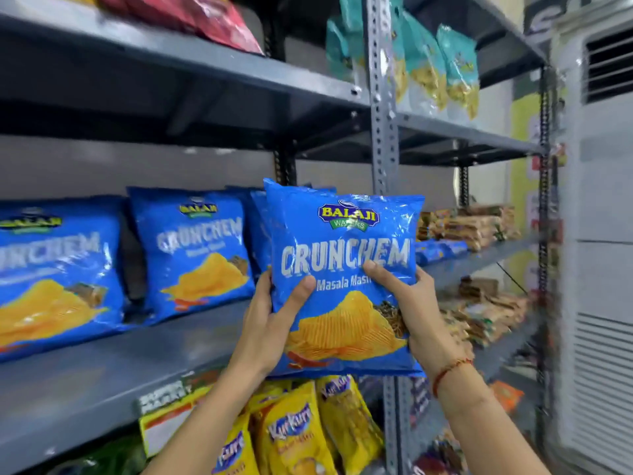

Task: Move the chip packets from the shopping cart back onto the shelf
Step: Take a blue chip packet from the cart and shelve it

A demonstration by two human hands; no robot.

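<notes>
A blue Crunchem chip packet [342, 234] is held upright in front of the grey middle shelf [113, 368]. My left hand [270, 320] grips its lower left edge, thumb across the front. My right hand [411, 303] holds its lower right side, with a red thread on the wrist. Behind it stand more blue Crunchem packets: one [195, 252] to the left, another [51, 275] at the far left, and one partly hidden directly behind the held packet. The shopping cart is out of view.
Yellow Kurkure packets [308, 433] hang on the shelf below. Red packets [212, 18] and teal packets [442, 66] sit on the upper shelf. A perforated grey upright [385, 132] divides the bays. Brown snack packs [476, 224] fill the right bay. A white unit [603, 234] stands far right.
</notes>
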